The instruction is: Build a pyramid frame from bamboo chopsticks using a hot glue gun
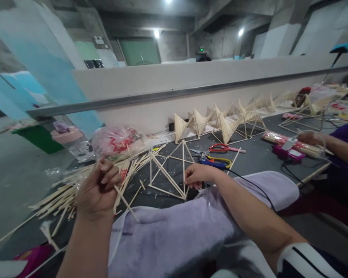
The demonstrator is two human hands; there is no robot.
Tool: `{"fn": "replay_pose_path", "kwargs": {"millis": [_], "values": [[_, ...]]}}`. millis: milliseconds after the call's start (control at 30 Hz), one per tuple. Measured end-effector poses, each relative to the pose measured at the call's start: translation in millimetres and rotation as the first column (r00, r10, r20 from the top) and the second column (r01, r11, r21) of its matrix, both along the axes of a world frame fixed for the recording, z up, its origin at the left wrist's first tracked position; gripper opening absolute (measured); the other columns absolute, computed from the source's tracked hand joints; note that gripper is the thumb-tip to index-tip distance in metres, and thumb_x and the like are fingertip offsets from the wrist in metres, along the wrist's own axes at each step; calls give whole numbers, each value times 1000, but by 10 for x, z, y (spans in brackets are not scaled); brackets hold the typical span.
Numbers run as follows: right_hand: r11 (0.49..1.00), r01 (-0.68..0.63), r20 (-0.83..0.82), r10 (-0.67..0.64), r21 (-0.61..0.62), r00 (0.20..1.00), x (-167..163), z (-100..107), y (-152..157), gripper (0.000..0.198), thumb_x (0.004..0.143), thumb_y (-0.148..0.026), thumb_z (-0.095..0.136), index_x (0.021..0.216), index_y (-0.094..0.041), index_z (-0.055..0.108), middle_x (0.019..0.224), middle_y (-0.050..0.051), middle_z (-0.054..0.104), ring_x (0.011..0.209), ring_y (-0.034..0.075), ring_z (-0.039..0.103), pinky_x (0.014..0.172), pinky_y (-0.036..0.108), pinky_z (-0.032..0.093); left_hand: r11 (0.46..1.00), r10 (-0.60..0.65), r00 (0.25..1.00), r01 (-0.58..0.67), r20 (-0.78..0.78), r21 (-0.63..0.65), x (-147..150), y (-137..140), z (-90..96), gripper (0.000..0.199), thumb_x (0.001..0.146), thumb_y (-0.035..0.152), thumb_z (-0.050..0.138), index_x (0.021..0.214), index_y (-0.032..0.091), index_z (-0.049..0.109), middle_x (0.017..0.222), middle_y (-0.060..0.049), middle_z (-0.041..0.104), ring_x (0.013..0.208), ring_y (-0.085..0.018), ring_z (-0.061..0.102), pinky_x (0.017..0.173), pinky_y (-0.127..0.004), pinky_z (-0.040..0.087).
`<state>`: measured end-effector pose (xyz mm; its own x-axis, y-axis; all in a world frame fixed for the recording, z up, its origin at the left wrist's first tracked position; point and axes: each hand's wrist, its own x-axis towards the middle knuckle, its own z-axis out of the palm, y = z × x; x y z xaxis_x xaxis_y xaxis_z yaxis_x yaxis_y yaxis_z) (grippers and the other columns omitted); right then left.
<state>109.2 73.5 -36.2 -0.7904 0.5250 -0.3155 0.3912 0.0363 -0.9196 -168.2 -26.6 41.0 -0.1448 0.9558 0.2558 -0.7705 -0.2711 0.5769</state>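
My left hand [100,187] is raised with its fingers curled round a thin wooden stick [126,202], which slants down to the right from below the fingers. A frame of joined wooden sticks [166,177], shaped like open triangles, stands on the dark table in front of me. My right hand [198,174] is at the frame's right side, fingers pinched together against an upright stick; the fingertips are partly hidden. Loose sticks [58,193] lie piled to the left. Behind my right hand are blue-and-yellow-handled pliers [216,162] and red-handled scissors [219,148].
Several finished stick models [226,123] line the low wall at the back. A plastic bag [118,143] and a pink-lidded bottle [72,143] stand at the left rear. A lilac cloth [174,235] covers my lap. At right, another person's hand [309,137] is near packaged sticks [295,143].
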Motion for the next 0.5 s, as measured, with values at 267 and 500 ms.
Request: {"fn": "replay_pose_path", "kwargs": {"millis": [267,500], "values": [[999,40,-24,-40,14,999,-110,-106,-48,18,71,-30,60,73,-13,54,56,-3,60,40,6,53,36,13,38,996,-75,997,74,-23,-50,19,44,-134,11,74,8,56,85,10,55,63,2,46,42,1,37,33,-8,30],[974,78,96,-100,211,990,61,101,-117,28,74,-40,57,80,-13,58,58,-1,60,40,6,51,38,15,38,984,-130,989,120,-65,-132,138,68,-198,9,72,8,58,81,9,56,65,1,47,42,1,36,32,-7,27]]}}
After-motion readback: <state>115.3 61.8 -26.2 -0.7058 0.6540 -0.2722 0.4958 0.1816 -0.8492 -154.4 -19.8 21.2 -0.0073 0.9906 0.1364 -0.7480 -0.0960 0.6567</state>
